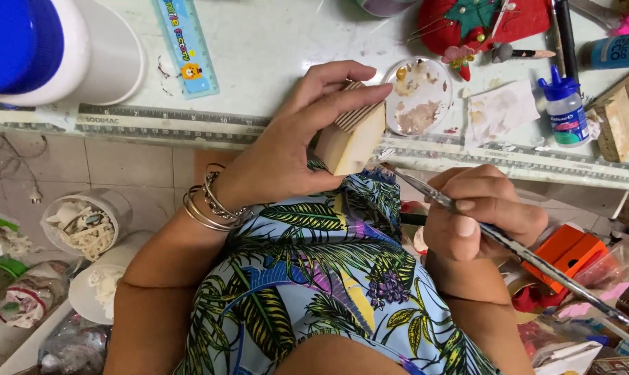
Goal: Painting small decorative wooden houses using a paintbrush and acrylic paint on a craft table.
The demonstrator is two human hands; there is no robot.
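Note:
My left hand (297,135) grips a small pale wooden block (352,142) with ridged grooves on its top, held just in front of the table edge. Silver bangles ring that wrist. My right hand (477,219) pinches a thin paintbrush (516,246) whose tip touches the block's lower right corner, while its long handle runs down to the right. A round white palette lid (418,94) smeared with beige paint lies on the table right behind the block.
A glass-topped table (272,48) with a ruler edge holds a large white jar with a blue lid (43,45), a blue plastic ruler (186,45), a small blue-capped glue bottle (564,107), a red pincushion (481,24) and a wood piece (623,121). Tubs of scraps (85,226) stand on the floor at left.

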